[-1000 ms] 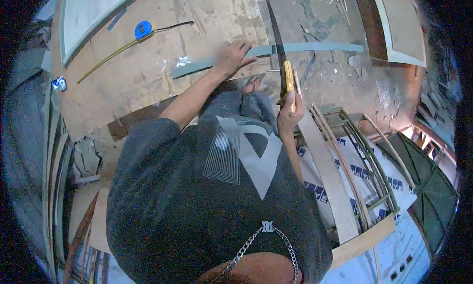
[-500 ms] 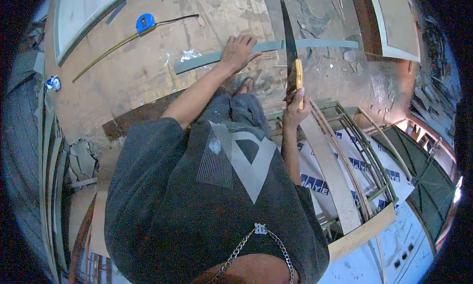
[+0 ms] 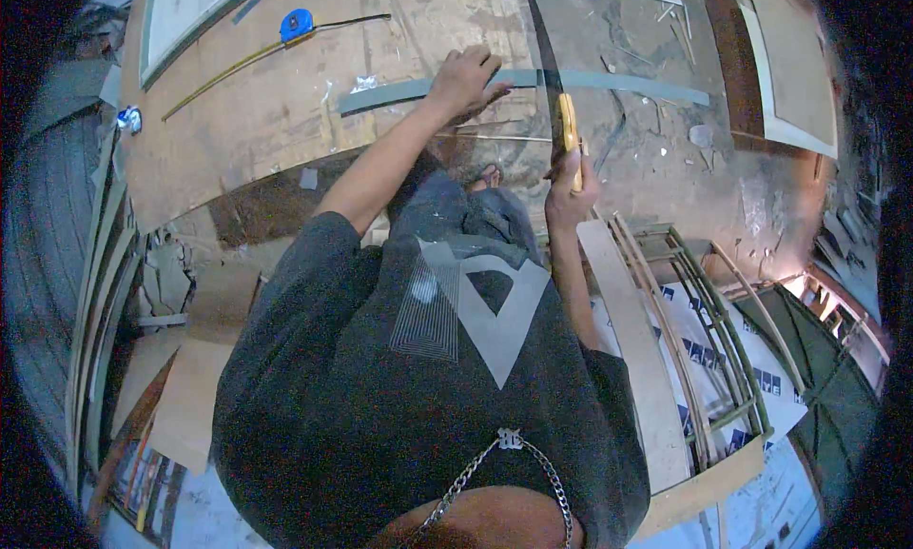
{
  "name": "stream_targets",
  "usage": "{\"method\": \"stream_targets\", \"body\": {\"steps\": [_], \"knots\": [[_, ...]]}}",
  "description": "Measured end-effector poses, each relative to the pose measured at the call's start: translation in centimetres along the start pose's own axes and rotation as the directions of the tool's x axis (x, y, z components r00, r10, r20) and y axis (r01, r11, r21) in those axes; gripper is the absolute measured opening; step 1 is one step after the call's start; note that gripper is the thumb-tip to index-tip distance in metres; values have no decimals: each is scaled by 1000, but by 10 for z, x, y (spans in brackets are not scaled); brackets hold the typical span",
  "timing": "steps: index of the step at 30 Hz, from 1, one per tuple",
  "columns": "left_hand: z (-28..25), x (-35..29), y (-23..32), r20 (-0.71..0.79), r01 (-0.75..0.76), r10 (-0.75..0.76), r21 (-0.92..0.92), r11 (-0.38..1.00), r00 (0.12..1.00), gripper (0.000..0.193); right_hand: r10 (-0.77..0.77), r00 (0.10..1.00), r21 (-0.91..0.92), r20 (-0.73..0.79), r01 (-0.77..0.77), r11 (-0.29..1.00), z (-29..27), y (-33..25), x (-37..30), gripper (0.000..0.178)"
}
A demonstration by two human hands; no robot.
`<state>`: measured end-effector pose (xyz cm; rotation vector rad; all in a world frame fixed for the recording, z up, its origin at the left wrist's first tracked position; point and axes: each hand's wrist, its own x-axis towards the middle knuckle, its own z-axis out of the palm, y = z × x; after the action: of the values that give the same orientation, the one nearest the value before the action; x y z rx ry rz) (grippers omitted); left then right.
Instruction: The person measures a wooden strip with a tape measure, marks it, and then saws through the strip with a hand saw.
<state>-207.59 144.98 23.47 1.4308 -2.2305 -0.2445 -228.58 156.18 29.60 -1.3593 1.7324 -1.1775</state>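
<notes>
A long, narrow grey-green strip (image 3: 380,95) lies across the edge of the wooden board and reaches out past it to the right. My left hand (image 3: 464,81) is over the strip, fingers bent across its far side and thumb on the near side, holding it. In my right hand (image 3: 573,195) is the yellow handle of a handsaw (image 3: 547,49), its dark blade pointing away from me. The blade crosses the strip just right of my left hand; whether its teeth touch the strip I cannot tell.
A blue tape measure (image 3: 297,26) lies on the board (image 3: 257,121) with its yellow tape pulled out. A pale framed panel (image 3: 185,21) stands at far left, another panel (image 3: 789,54) at far right. Wooden slats (image 3: 632,330) and a frame are stacked by my right arm. Scraps litter the floor.
My view has shifted slightly. The fingers of my left hand are more bent over the strip. My right hand has brought the saw a little leftward, closer to my left hand.
</notes>
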Motion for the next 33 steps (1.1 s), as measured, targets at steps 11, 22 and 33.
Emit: {"method": "stream_targets", "body": {"steps": [11, 22, 33], "knots": [[15, 14, 3, -72, 4, 2, 76, 997, 997, 29, -86, 996, -24, -8, 85, 996, 3, -2, 2, 43], [10, 10, 4, 3, -32, 32, 72, 997, 999, 39, -13, 998, -156, 62, 22, 988, 7, -20, -6, 37], [11, 9, 7, 9, 25, -26, 109, 994, 1000, 40, -84, 996, -127, 19, 86, 988, 3, -18, -22, 31]]}}
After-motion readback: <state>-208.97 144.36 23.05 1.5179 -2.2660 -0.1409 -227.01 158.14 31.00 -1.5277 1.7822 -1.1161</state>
